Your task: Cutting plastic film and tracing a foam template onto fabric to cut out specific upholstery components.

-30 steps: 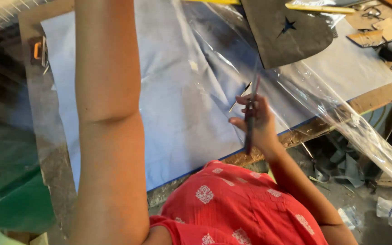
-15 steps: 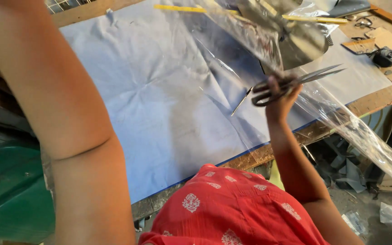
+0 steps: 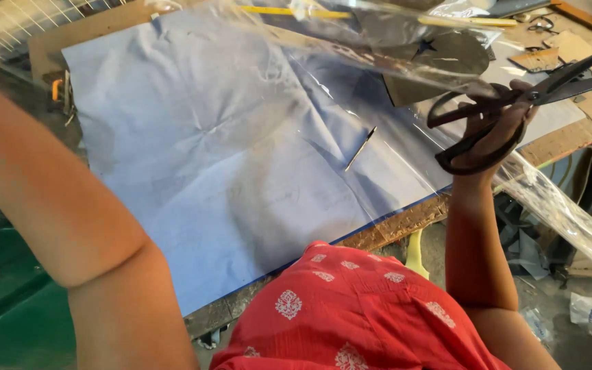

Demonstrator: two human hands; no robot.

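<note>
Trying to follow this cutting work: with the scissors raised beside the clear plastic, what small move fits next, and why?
Probably slide the open scissors onto the clear plastic sheet. The right hand holds them with blades parted beside the raised sheet, not yet biting it.

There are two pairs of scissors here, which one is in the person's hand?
The large dark scissors, gripped in the right hand with blades pointing right. The other, smaller pair lies untouched on the table's far end.

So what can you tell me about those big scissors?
The scissors are large, with dark looped handles and long dark metal-looking blades pointing up to the right, slightly parted. The right hand grips them through the handles, raised above the table's edge, against the clear plastic sheet held up in front.
</note>
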